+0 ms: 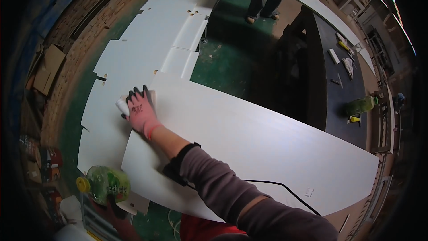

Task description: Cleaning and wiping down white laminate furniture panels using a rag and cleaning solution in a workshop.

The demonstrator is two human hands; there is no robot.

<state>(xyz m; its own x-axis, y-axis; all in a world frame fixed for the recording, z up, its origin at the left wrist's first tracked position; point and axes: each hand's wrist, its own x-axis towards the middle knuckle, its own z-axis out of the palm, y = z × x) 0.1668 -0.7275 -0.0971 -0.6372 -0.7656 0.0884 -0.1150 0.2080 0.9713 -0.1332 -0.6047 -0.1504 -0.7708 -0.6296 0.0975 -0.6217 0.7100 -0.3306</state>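
Under right hand point(141, 112) — white wad point(121, 105), at left hand point(117, 220) — green bottle point(100, 184)

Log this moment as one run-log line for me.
right hand: over white wad, white panel left edge | left hand: holding green bottle, yellow cap | dark bench: green-capped bottle

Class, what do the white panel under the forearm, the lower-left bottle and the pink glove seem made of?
White panel: perhaps coated board or metal; smooth, soft sheen.
Bottle: likely glossy plastic, being see-through and green-tinted.
Pink glove: probably matte knit fabric; snug cuff, dark fingertips possibly rubber-coated.
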